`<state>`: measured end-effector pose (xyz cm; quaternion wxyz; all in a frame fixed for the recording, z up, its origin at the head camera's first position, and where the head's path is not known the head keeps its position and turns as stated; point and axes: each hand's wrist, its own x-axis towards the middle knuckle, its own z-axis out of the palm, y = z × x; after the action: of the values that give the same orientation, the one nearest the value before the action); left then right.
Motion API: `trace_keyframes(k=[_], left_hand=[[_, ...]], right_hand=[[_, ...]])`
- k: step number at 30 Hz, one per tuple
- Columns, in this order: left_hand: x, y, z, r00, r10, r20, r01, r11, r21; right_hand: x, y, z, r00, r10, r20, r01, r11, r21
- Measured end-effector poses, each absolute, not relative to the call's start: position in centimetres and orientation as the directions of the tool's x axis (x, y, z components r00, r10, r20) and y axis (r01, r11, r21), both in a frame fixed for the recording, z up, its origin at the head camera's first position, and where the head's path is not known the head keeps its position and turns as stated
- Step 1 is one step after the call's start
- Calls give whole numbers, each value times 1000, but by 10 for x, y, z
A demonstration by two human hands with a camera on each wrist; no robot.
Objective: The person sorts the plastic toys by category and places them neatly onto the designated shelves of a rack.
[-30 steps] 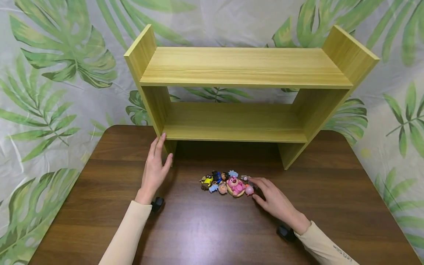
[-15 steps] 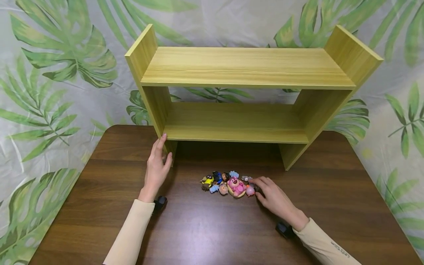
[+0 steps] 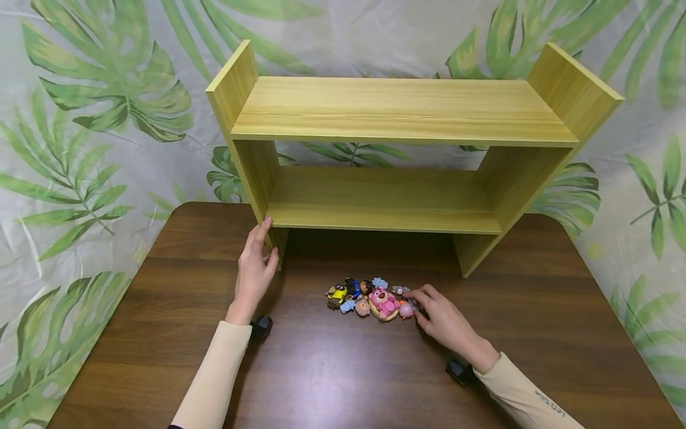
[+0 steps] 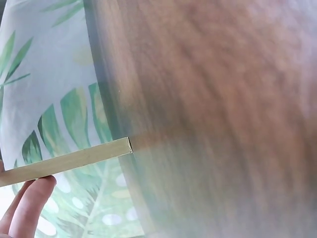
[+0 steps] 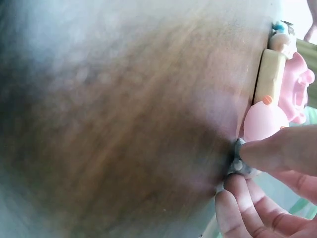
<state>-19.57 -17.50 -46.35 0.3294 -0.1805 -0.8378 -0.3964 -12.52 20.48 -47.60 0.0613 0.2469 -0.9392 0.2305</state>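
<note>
The left hand is at the left side panel of a light wooden shelf, holding its front edge between thumb and fingers. In the left wrist view, fingertips press against one face of the panel. On the table, the right hand pinches a small grey figurine between thumb and fingers; much of it is hidden. Right beside it sits a round pink figurine. A larger pink bear figurine lies to the left, on a cream-coloured base.
Several more small figurines lie in a cluster, among them one in yellow, one in blue and a pale round one. Behind them the two-tier shelf stands on the brown table. A leaf-patterned cloth hangs behind.
The right thumb has shifted from the pink round figurine's near side toward the fingers, onto the grey figurine. The left hand stays at the shelf panel; the view shifts slightly.
</note>
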Motion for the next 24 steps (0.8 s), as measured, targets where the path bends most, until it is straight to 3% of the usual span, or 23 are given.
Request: trace_keyframes(k=[11, 24], left_hand=[[-197, -176, -465, -722, 46, 690, 559, 627, 543], [-197, -176, -466, -718, 32, 695, 556, 627, 545]], right_hand=[[-125, 208, -471, -890, -380, 252, -456, 725, -516], [-124, 206, -459, -839, -408, 359, -543, 656, -524]])
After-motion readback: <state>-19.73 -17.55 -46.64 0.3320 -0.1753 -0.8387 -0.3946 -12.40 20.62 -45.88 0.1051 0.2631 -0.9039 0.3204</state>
